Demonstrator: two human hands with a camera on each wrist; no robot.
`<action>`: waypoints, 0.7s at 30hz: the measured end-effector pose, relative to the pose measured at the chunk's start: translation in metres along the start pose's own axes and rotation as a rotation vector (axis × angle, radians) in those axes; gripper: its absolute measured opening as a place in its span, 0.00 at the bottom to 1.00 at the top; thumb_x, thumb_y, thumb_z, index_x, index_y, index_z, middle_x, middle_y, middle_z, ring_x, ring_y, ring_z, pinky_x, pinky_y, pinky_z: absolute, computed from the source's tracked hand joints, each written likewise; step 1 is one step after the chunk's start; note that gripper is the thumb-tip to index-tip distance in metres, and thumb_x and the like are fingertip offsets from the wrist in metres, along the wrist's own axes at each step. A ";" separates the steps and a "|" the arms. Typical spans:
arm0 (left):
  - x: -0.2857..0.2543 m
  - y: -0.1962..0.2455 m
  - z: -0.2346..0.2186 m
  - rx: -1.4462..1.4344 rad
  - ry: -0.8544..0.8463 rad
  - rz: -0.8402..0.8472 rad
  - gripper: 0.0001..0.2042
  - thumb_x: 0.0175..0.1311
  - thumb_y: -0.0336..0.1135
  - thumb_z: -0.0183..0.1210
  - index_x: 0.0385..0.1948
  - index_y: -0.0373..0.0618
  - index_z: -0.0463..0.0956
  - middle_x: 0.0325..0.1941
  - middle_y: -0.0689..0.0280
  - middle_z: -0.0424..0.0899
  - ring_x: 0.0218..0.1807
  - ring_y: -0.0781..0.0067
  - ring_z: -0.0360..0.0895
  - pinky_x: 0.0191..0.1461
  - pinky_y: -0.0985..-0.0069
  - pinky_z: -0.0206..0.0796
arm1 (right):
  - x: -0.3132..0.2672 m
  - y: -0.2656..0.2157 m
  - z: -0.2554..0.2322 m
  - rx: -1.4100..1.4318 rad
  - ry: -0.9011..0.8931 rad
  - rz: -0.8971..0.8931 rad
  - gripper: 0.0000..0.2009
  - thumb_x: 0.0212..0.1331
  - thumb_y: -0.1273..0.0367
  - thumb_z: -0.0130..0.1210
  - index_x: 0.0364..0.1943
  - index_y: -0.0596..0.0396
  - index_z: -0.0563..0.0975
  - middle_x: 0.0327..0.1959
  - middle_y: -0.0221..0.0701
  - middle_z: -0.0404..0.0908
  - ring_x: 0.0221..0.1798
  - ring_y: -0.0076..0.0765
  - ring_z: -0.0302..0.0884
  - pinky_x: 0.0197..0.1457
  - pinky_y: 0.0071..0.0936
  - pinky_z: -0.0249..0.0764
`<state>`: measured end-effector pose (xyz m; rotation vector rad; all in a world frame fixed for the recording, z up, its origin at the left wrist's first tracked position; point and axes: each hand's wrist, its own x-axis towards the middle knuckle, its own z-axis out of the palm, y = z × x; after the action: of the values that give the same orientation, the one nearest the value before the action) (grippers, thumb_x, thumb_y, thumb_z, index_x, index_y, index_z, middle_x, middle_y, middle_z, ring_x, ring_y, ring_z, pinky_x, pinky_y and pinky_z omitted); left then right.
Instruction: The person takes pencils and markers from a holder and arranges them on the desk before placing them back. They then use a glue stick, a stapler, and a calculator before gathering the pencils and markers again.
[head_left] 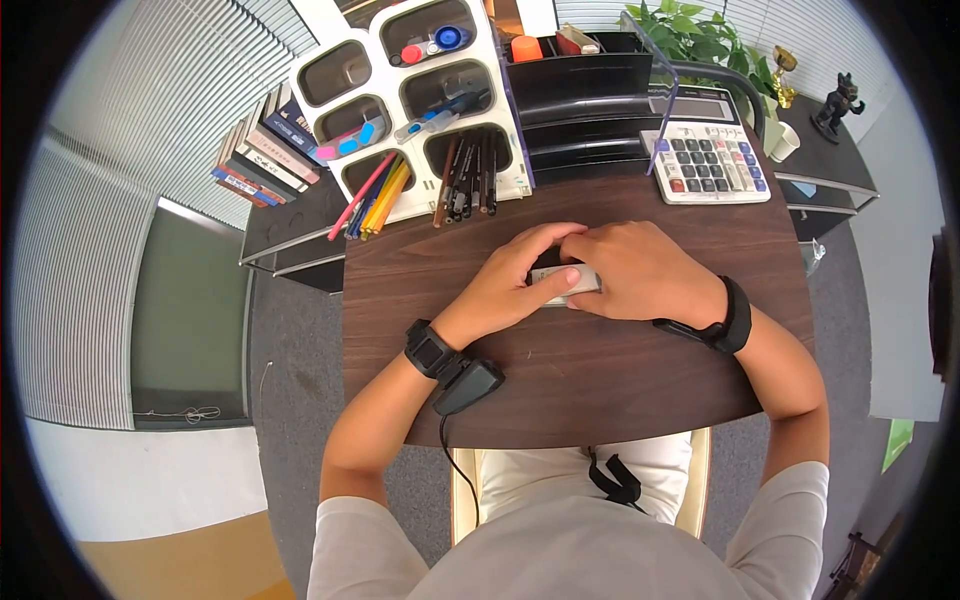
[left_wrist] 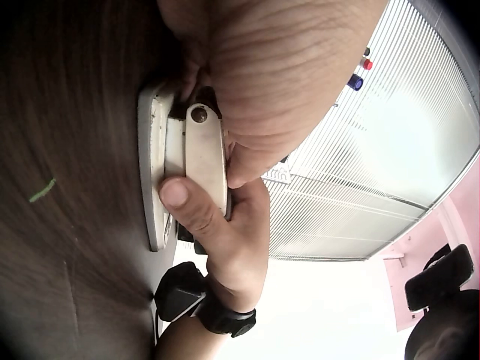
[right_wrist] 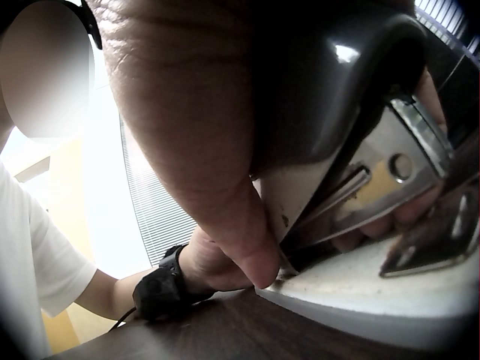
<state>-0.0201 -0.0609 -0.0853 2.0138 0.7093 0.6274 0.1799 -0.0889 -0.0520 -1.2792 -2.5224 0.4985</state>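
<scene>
A stapler with a white base and dark top point(head_left: 586, 282) lies on the brown table between both hands. My left hand point(head_left: 502, 285) grips its left end, thumb laid along the pale side. From the right, my right hand point(head_left: 650, 268) curls over the other end and hides much of it. The left wrist view shows the stapler's pale side arm point(left_wrist: 204, 154) with a round pivot, and the right thumb point(left_wrist: 199, 210) against it. In the right wrist view, the metal magazine point(right_wrist: 375, 180) stands raised at an angle above the base point(right_wrist: 352, 289).
A white organizer point(head_left: 425, 195) with pencils and pens stands at the back left. Behind the hands are a black file rack point(head_left: 585, 90) and, to its right, a calculator point(head_left: 710, 165). A cable point(head_left: 458, 465) hangs from the left wrist's black device point(head_left: 470, 385).
</scene>
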 end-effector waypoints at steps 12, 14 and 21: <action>0.000 0.001 -0.001 -0.001 -0.017 -0.019 0.24 0.67 0.43 0.55 0.61 0.42 0.65 0.60 0.59 0.73 0.63 0.66 0.69 0.67 0.69 0.57 | 0.000 0.000 -0.001 0.004 -0.002 -0.005 0.15 0.45 0.61 0.64 0.30 0.58 0.77 0.24 0.41 0.80 0.31 0.50 0.80 0.37 0.41 0.74; 0.000 0.000 0.000 0.002 -0.012 -0.013 0.24 0.67 0.43 0.55 0.61 0.42 0.65 0.61 0.59 0.73 0.63 0.66 0.69 0.67 0.69 0.57 | 0.000 0.000 -0.001 0.003 -0.002 -0.007 0.15 0.45 0.61 0.64 0.30 0.58 0.77 0.24 0.41 0.80 0.31 0.50 0.80 0.37 0.41 0.74; 0.000 -0.002 0.000 0.007 -0.005 0.004 0.24 0.67 0.43 0.55 0.61 0.42 0.65 0.61 0.59 0.73 0.63 0.66 0.68 0.67 0.70 0.56 | 0.000 0.000 0.000 0.004 0.003 -0.004 0.15 0.45 0.61 0.64 0.30 0.58 0.77 0.24 0.41 0.80 0.31 0.50 0.80 0.37 0.42 0.74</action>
<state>-0.0205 -0.0603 -0.0867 2.0228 0.7050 0.6228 0.1799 -0.0886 -0.0515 -1.2727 -2.5196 0.4994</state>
